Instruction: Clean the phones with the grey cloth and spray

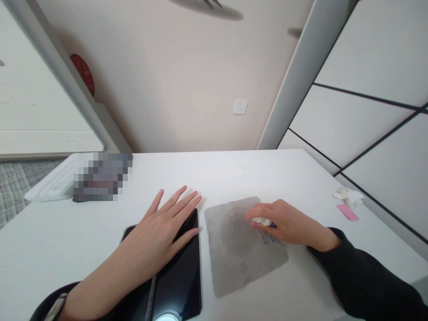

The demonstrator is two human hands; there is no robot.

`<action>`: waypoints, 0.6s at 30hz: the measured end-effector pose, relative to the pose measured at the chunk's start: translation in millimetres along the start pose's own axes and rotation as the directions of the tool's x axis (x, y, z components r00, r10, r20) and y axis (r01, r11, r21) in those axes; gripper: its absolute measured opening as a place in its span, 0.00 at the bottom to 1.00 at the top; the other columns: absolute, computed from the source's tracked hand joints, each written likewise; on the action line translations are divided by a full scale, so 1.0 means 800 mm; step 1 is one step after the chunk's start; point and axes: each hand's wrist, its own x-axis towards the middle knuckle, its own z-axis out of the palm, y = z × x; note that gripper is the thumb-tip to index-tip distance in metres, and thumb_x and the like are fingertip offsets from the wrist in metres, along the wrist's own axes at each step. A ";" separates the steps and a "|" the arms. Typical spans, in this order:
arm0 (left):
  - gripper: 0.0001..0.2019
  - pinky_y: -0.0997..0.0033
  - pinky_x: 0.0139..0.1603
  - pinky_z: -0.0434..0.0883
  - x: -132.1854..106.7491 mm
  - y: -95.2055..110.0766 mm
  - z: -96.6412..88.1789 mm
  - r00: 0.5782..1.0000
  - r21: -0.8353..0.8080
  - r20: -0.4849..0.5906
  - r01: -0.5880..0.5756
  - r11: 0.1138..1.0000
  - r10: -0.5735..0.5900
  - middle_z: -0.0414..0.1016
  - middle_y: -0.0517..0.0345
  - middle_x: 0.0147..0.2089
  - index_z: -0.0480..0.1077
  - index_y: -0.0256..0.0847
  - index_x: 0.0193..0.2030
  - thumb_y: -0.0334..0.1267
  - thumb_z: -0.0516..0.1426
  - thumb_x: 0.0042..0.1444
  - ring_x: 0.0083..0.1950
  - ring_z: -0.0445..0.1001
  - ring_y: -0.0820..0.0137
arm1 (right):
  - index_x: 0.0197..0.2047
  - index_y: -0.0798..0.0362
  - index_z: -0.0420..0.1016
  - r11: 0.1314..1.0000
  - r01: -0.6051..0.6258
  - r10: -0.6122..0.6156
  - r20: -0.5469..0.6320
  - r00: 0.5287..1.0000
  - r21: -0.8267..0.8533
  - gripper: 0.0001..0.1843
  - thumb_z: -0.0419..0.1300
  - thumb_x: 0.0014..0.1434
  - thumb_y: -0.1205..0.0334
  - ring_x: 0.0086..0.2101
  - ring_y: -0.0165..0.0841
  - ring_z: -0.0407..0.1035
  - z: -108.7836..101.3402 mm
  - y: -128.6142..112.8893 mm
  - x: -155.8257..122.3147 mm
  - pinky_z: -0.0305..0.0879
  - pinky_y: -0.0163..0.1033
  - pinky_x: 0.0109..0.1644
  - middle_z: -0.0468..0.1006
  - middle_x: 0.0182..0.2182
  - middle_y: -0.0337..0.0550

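A grey cloth (230, 263) lies flat on the white table, with a darker round patch in its middle and some faint blue print near its right side. Over its right part, my right hand (279, 219) is closed around a small spray bottle (262, 221); only its white top and a bit of dark blue show between the fingers. My left hand (170, 223) has its fingers spread flat over the top of a black, glossy tablet (182, 281), partly hiding it. A thin grey strip runs along the tablet's face below that hand.
At the back left are a white tray-like object (55, 178) and a blurred-out dark item (100, 178). Crumpled white tissue (349, 196) and a pink slip (347, 212) lie by the table's right edge. A wall with a socket (240, 106) rises behind the table (187, 169).
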 end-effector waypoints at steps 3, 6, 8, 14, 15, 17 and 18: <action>0.30 0.27 0.73 0.61 0.000 0.001 -0.001 1.000 0.034 0.003 -0.014 0.999 0.014 0.63 0.53 0.76 0.59 0.43 0.76 0.57 0.47 0.74 0.77 0.61 0.48 | 0.64 0.43 0.71 0.998 0.025 -0.027 -0.033 0.999 -0.051 0.17 0.52 0.78 0.52 0.41 0.38 0.80 0.003 0.002 -0.004 0.70 0.42 0.45 0.83 0.55 0.45; 0.30 0.29 0.74 0.61 -0.002 0.001 0.000 1.000 0.055 0.007 -0.015 0.998 0.015 0.62 0.55 0.77 0.58 0.44 0.76 0.56 0.47 0.75 0.78 0.60 0.50 | 0.61 0.45 0.73 0.992 0.063 -0.068 -0.047 0.997 -0.107 0.15 0.52 0.78 0.54 0.36 0.36 0.79 0.006 0.005 -0.006 0.67 0.40 0.40 0.84 0.50 0.45; 0.30 0.31 0.76 0.59 -0.004 0.001 0.001 1.000 0.055 0.018 -0.012 0.998 0.011 0.62 0.55 0.77 0.58 0.45 0.76 0.56 0.48 0.75 0.78 0.60 0.51 | 0.58 0.47 0.74 0.985 0.087 -0.096 -0.052 0.994 -0.147 0.14 0.51 0.79 0.56 0.33 0.35 0.77 0.008 0.006 -0.008 0.63 0.39 0.36 0.84 0.45 0.44; 0.30 0.33 0.78 0.56 -0.005 0.002 0.002 0.999 0.038 0.034 -0.009 0.999 0.008 0.61 0.54 0.78 0.58 0.46 0.76 0.56 0.49 0.74 0.79 0.59 0.51 | 0.58 0.46 0.72 0.963 0.151 -0.170 -0.072 0.983 -0.224 0.13 0.49 0.79 0.57 0.29 0.31 0.72 0.014 0.005 -0.012 0.55 0.37 0.31 0.81 0.40 0.41; 0.29 0.33 0.77 0.56 -0.005 0.002 0.002 1.000 0.038 0.028 -0.012 0.999 0.010 0.62 0.54 0.77 0.59 0.45 0.76 0.56 0.49 0.74 0.79 0.59 0.51 | 0.58 0.46 0.71 0.962 0.155 -0.175 -0.073 0.982 -0.227 0.13 0.49 0.80 0.57 0.29 0.31 0.72 0.015 0.004 -0.013 0.55 0.37 0.31 0.80 0.39 0.40; 0.29 0.33 0.77 0.58 -0.005 0.001 0.003 1.000 0.037 0.022 -0.014 0.999 0.013 0.62 0.54 0.77 0.60 0.45 0.75 0.55 0.49 0.74 0.79 0.59 0.51 | 0.59 0.46 0.70 0.962 0.151 -0.172 -0.074 0.982 -0.226 0.12 0.49 0.80 0.56 0.29 0.31 0.72 0.016 0.002 -0.014 0.56 0.36 0.31 0.79 0.38 0.39; 0.28 0.33 0.77 0.58 -0.005 0.001 0.003 1.000 0.035 0.025 -0.015 0.999 0.014 0.62 0.55 0.77 0.60 0.46 0.75 0.55 0.49 0.74 0.79 0.59 0.51 | 0.60 0.46 0.69 0.962 0.152 -0.172 -0.072 0.982 -0.225 0.12 0.49 0.80 0.56 0.29 0.31 0.72 0.016 0.001 -0.014 0.56 0.36 0.32 0.79 0.38 0.39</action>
